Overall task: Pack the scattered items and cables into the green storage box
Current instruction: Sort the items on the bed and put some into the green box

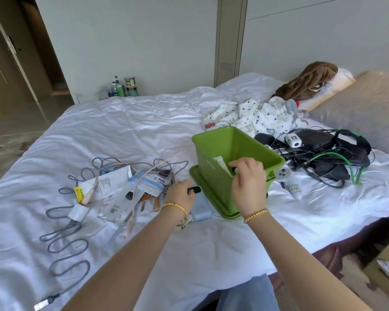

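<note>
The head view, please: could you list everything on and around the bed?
green storage box: one, on its lid, mid-bed.
green lid: one, under the box.
grey cable: one, long, looped on the left.
papers and packets: several, white and blue, left pile.
blue device: one, beside the lid.
black cables and gear: a tangle, right.
spotted cloth: one, white, behind the box.
bottles: several, beyond the bed.
left hand: grips a small black item.
right hand: curled at the box's near rim.

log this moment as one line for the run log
left hand grips small black object | right hand over green plastic storage box, grip unclear | grey cable unpacked on bed
</note>
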A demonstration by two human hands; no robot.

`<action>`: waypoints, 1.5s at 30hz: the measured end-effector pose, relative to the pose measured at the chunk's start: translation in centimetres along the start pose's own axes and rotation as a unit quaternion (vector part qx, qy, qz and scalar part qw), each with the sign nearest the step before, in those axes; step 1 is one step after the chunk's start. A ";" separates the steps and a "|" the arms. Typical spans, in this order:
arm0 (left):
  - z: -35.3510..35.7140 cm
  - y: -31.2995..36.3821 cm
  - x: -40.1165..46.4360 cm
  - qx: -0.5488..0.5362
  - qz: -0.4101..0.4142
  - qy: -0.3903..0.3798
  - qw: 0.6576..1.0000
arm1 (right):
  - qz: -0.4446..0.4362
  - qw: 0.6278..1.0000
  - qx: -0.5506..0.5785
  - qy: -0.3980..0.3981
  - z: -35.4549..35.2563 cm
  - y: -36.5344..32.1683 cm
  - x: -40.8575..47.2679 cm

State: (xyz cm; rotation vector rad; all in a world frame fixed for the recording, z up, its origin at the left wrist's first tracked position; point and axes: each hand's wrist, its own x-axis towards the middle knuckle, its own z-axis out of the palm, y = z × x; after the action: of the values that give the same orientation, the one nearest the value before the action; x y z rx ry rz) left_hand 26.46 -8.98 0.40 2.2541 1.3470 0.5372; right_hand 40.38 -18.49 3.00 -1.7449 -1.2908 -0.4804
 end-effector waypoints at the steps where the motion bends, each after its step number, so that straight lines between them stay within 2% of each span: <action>1: 0.0 -1.1 -0.4 0.006 -0.013 -0.003 1.000 | -0.038 0.999 0.017 -0.014 0.7 -0.9 -0.6; 3: -0.3 -3.4 -1.0 0.021 -0.037 -0.013 0.999 | -0.083 0.991 0.058 -0.086 2.4 -2.4 -1.9; 6: -0.8 -6.8 -1.8 0.084 -0.062 -0.051 0.993 | -0.076 0.964 0.063 -0.245 5.3 -3.8 -4.2; 9: -1.3 -9.4 -2.3 0.126 -0.075 -0.085 0.986 | -0.057 0.923 -0.003 -0.382 8.4 -4.4 -6.2; 12: -1.5 -11.0 -2.3 0.145 -0.098 -0.104 0.979 | -0.045 0.891 -0.099 -0.441 10.6 -5.3 -7.6; 18: -0.9 -12.3 -0.8 0.195 -0.106 -0.104 0.969 | -0.031 0.876 -0.219 -0.428 12.9 -5.5 -8.4; 22: -0.3 -12.2 0.5 0.163 -0.097 -0.084 0.978 | -0.037 0.851 -0.271 -0.448 14.4 -5.9 -8.5; 26: 0.5 -11.5 2.4 0.142 -0.147 -0.089 0.975 | -0.060 0.824 -0.316 -0.467 15.4 -6.1 -8.0; 29: 0.8 -11.7 3.4 0.149 -0.174 -0.102 0.968 | -0.075 0.817 -0.329 -0.469 15.7 -6.0 -7.7; 36: 0.5 -12.4 2.6 0.116 -0.181 -0.076 0.974 | -0.095 0.832 -0.316 -0.446 15.5 -5.4 -8.1; 41: -2.1 -12.9 0.7 0.050 -0.191 -0.035 0.980 | -0.054 0.858 -0.259 -0.440 14.8 -5.6 -8.1; 43: -3.2 -13.0 0.1 -0.004 -0.193 0.001 0.981 | 0.001 0.880 -0.188 -0.435 14.4 -5.6 -7.7; 45: -4.4 -13.0 -0.2 -0.108 -0.208 0.035 0.971 | 0.114 0.900 -0.074 -0.415 13.5 -5.9 -7.2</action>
State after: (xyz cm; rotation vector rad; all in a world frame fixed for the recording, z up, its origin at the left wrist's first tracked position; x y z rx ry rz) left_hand 14.72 -2.88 -3.38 1.7281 1.6519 0.5831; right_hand 29.74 -10.96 -6.95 -2.3098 -1.5982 0.3728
